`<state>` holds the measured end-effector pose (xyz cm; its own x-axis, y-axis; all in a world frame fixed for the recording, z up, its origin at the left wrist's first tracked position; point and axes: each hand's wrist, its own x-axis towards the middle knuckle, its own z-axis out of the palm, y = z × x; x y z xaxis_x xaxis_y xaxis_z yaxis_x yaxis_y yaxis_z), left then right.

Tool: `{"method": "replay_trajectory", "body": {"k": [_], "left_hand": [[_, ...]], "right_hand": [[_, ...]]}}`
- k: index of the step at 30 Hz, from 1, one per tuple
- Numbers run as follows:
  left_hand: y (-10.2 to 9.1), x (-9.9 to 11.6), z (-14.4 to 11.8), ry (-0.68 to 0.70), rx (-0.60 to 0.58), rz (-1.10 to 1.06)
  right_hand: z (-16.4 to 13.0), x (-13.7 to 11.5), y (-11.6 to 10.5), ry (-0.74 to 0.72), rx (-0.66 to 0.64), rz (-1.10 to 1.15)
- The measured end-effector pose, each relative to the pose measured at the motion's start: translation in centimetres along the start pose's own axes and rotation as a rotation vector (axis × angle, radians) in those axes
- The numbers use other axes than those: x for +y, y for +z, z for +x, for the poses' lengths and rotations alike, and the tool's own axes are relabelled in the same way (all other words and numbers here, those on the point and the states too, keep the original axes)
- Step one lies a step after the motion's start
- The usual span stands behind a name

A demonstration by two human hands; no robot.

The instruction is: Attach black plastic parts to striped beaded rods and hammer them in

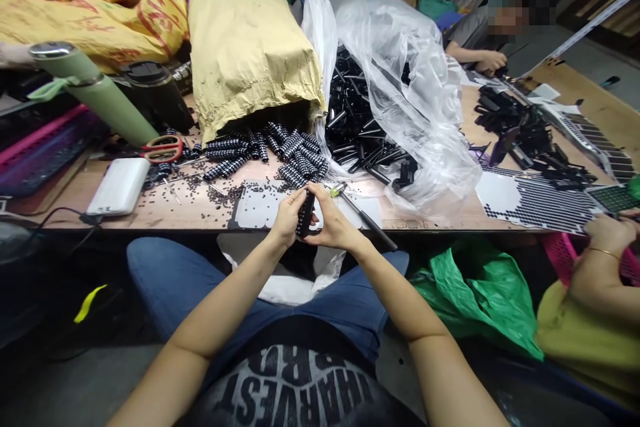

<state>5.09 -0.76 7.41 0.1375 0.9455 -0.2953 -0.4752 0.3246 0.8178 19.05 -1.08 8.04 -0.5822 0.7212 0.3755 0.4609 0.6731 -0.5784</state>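
Observation:
Between my left hand (288, 219) and my right hand (334, 221) is a narrow black part (305, 212) with small pale-edged dots along it, held upright at the table's front edge. My left fingers close on its left side. The right thumb and fingers curve round its other side, and fingertips of both hands meet near its top. Just beyond my hands lies a pile of black-and-white ridged rods (303, 157). Beside my right hand rests a tool with a long black handle (370, 219) and a yellow-green piece (337, 190) at its end. A pale sheet (253, 205) lies partly under my left hand.
A yellow paper sack (253, 47) opens toward me, beside a clear plastic bag (415, 93) of black tubular parts (350, 100). Leftward are scissors (163, 149), a white box (119, 187) and a green bottle (95, 90). Co-workers' hands (490, 61) show at right, near dotted sheets (540, 200).

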Motion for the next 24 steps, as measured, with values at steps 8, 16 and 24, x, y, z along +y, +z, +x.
{"method": "replay_trajectory", "body": {"k": [8, 16, 24], "left_hand": [[-0.7, -1.4, 1.2, -0.068, -0.069, 0.169], [-2.5, -5.5, 2.8, 0.667, -0.142, 1.325], [-4.6, -4.0, 3.2, 0.863, -0.300, 1.765]], "right_hand": [[-1.0, 1.2, 1.7, 0.190, 0.090, 0.038], [-3.4, 3.8, 3.5, 0.424, 0.130, -0.199], [-8.2, 3.6, -3.1, 0.926, 0.040, -0.613]]}}
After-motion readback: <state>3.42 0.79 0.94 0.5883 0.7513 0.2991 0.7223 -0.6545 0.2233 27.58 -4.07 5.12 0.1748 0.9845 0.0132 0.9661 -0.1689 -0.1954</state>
